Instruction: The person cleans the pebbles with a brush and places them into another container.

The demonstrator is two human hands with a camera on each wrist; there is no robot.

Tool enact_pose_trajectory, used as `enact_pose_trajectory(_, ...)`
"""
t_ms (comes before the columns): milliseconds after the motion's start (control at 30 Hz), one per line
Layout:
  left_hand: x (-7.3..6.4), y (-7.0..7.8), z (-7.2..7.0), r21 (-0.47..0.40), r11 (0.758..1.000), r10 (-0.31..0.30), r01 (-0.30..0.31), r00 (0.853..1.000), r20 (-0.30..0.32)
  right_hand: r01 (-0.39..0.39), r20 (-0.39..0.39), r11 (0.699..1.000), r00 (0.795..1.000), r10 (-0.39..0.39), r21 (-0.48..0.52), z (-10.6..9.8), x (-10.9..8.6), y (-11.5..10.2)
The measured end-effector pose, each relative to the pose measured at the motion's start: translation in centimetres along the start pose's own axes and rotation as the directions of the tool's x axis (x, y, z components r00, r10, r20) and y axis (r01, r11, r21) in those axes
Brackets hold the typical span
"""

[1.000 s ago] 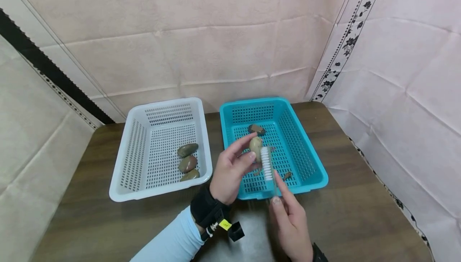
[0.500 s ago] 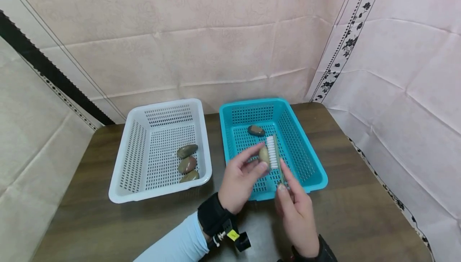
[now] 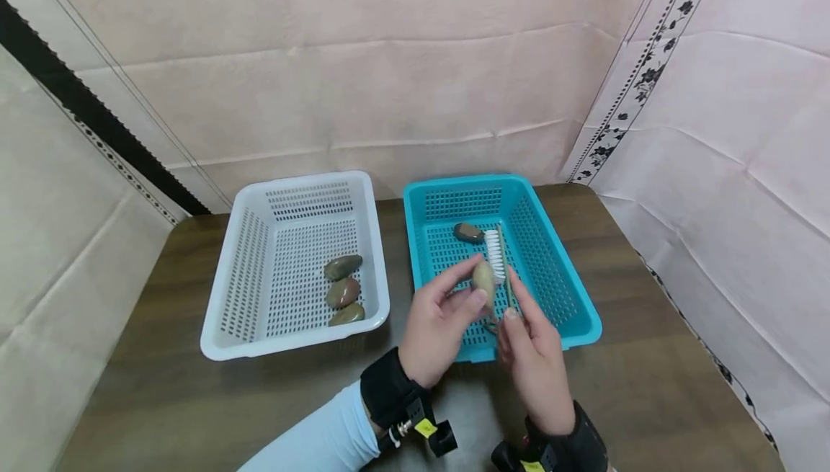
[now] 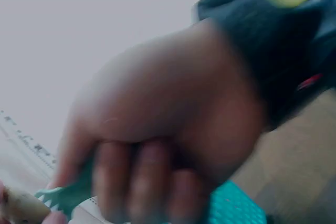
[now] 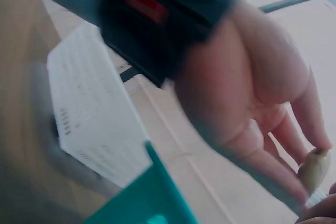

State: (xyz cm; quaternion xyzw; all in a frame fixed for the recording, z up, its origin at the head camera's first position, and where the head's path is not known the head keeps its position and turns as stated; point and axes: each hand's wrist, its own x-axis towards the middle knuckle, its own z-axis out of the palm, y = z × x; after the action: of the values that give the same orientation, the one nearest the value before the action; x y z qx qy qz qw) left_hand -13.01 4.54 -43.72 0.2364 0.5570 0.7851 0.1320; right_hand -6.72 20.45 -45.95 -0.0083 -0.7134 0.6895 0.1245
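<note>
Between thumb and fingertips, my left hand (image 3: 436, 324) pinches a pale olive, oval stone (image 3: 483, 277) over the near part of the blue basket (image 3: 570, 281). My right hand (image 3: 534, 364) grips a brush by its slim green handle, index finger along it. White bristles of the brush (image 3: 494, 256) face left, right by the stone's upper right side. In the left wrist view the right hand's fingers (image 4: 142, 182) curl near the green brush back (image 4: 79, 190), with the stone (image 4: 23, 205) at the corner. The right wrist view shows the stone (image 5: 315, 170) in the left fingertips.
A dark brown stone (image 3: 469, 233) lies farther back in the blue basket. To the left stands a white basket (image 3: 220, 313) with an olive stone (image 3: 342, 266), a reddish stone (image 3: 343, 292) and a greenish stone (image 3: 346, 315) along its right side. Both baskets rest on a wooden table (image 3: 279, 400).
Both hands have shifted to the right. The brush has slid away from me along the stone, its bristles now higher than before. The stone stays pinched in the left hand and stands more upright.
</note>
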Motion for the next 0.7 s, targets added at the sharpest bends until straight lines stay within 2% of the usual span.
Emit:
enact_pose_trajectory(167, 0.8, 0.5, -0.5, -0.032, 0.999, -0.023, 0.022, 1.000, -0.017, 0.017, -0.038, 0.997, 0.999, -0.020, -0.079, 0.5, -1.3, 0.1)
enact_pose_trajectory(300, 1.2, 0.6, -0.4, -0.024, 0.999, -0.023, 0.022, 1.000, -0.020, 0.001, -0.047, 0.996, 0.999, -0.005, -0.092, 0.7, -2.3, 0.4)
enact_pose_trajectory(367, 1.1, 0.4, -0.4, 0.009, 1.000, -0.006, 0.006, 1.000, -0.029, 0.007, -0.043, 0.995, 0.999, -0.011, -0.095, 1.0, -2.5, 0.6)
enact_pose_trajectory(467, 0.5, -0.2, 0.0, 0.102, 0.995, 0.018, -0.017, 1.000, -0.001, 0.008, -0.081, 0.995, 0.997, -0.016, -0.102, 0.9, -2.1, 0.5)
enact_pose_trajectory(567, -0.4, -1.1, 0.9, 0.170, 0.985, 0.015, -0.020, 0.999, 0.032, 0.004, -0.096, 0.996, 0.995, -0.013, -0.089, 0.2, -1.1, 0.1)
enact_pose_trajectory(700, -0.9, -1.3, 1.3, 0.157, 0.988, -0.008, 0.001, 0.999, 0.041, -0.007, -0.075, 0.999, 0.997, 0.002, -0.054, -0.1, -0.4, -0.1)
